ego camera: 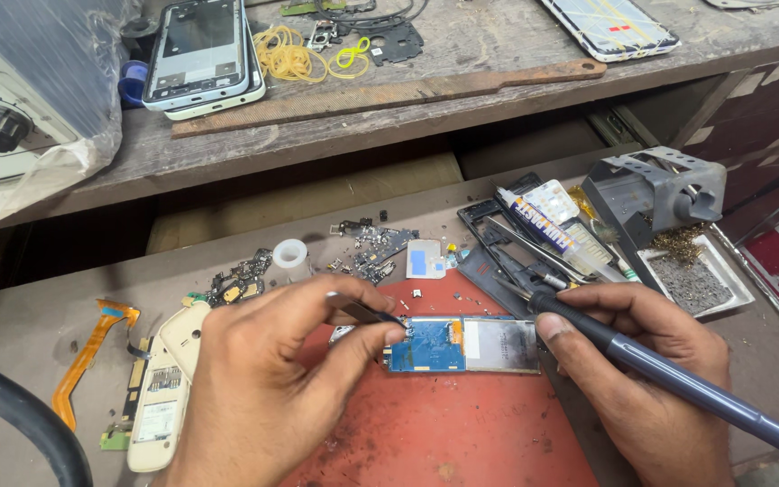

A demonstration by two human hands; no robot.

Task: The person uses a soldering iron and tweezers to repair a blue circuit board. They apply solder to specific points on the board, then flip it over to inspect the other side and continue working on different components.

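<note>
Circuit board [462,344] worked on the red mat [444,433].
Tweezers [367,312] are pinched in the left hand [268,379]; a soldering iron [669,374] is gripped in the right hand [651,379].

Bright even daylight, soft shadows under the hands [263,388], sharp centre, slight blur at edges

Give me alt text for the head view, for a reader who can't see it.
Two bare hands work on a blue circuit board lying on a red mat: the left hand holds tweezers to the board, the right hand grips a grey soldering iron. Small phone parts litter the brown bench; phones and yellow rubber bands lie on a shelf behind.
</note>
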